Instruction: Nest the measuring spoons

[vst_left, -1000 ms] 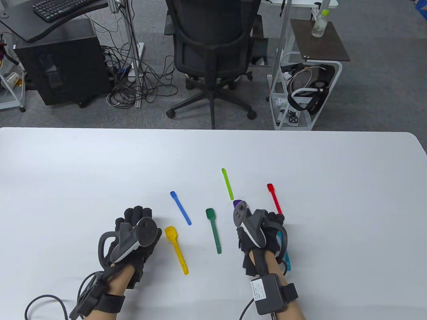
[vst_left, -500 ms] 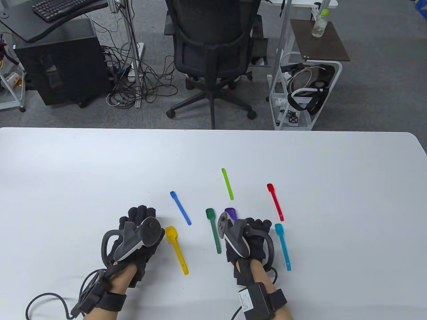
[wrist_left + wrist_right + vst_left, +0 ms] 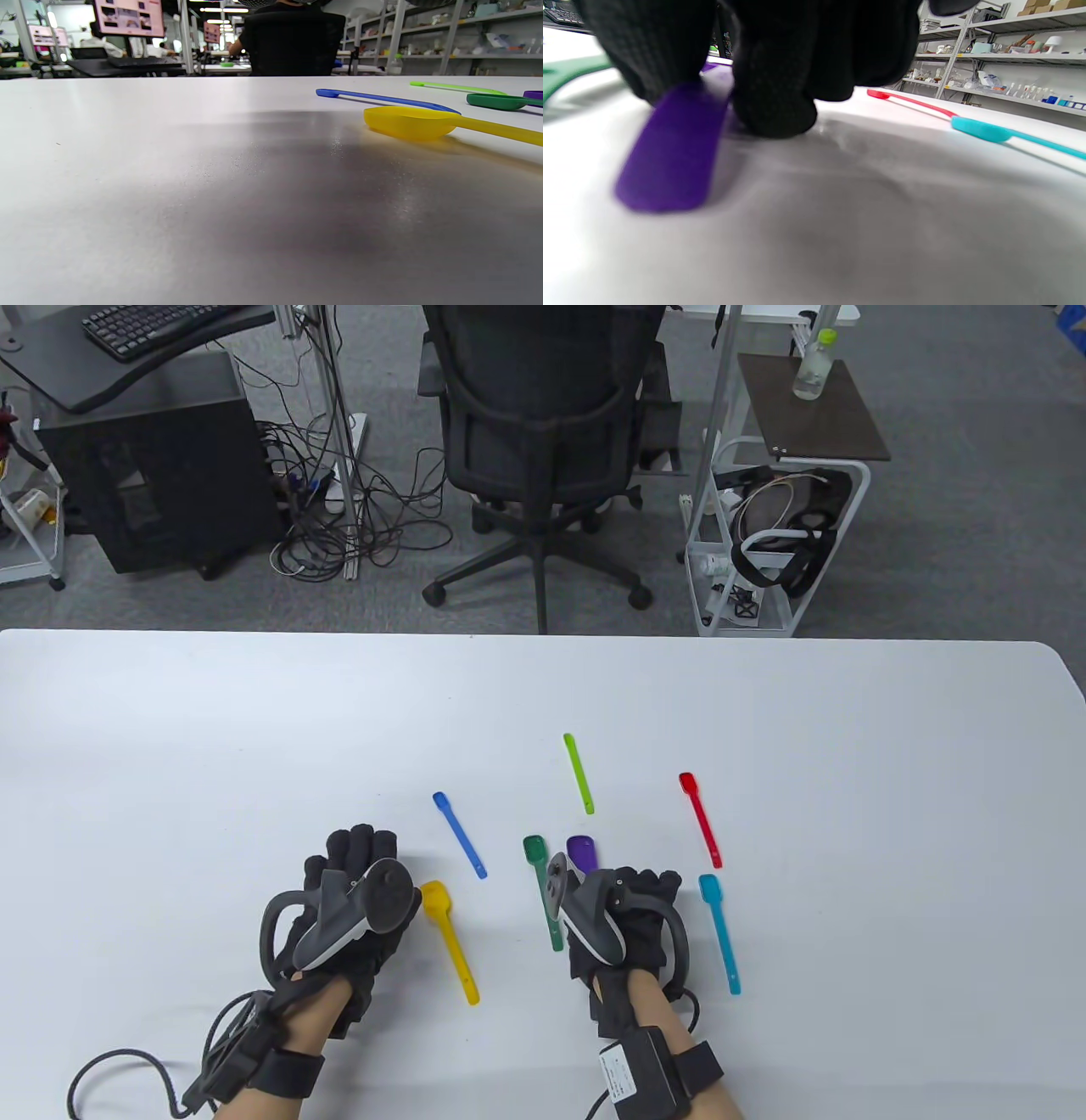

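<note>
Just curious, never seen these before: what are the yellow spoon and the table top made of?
The yellow spoon looks like moulded plastic: even bright colour, slightly translucent, smooth. The table looks like a white laminate or coated board with a satin finish, showing soft reflections; its core cannot be seen.

Seven coloured measuring spoons [image 3: 449, 942] scattered, un-nested
</note>
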Demonstrator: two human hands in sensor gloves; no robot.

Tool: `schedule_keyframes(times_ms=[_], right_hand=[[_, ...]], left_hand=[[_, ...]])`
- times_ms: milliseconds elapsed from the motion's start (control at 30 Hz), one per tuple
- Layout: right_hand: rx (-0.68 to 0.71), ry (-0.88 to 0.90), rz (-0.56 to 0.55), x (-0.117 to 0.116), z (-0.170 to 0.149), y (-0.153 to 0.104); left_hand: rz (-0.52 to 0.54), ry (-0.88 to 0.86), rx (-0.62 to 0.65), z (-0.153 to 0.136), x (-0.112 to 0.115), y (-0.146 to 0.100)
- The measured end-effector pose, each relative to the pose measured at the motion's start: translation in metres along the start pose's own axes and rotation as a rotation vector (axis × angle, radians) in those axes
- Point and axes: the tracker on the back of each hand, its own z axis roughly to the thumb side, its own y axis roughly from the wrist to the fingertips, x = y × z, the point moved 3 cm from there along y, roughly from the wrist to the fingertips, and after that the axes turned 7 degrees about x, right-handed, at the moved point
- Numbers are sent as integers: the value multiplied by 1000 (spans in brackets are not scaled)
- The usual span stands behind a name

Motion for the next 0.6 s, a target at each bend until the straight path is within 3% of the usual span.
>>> schedule_keyframes(times_ms=[267, 367, 467, 600], right_hand=[[-50, 143, -8, 6, -28, 6], [-65, 186, -23, 10, -39, 7], [-91, 210, -18, 11, -50, 9], [-104, 232, -16, 10, -62, 11]], left_hand=[[6, -28, 19, 8, -3, -1], [65, -52, -93, 13, -12, -6], [130, -119, -91, 26, -20, -5], [107, -81, -81, 45, -20, -3]])
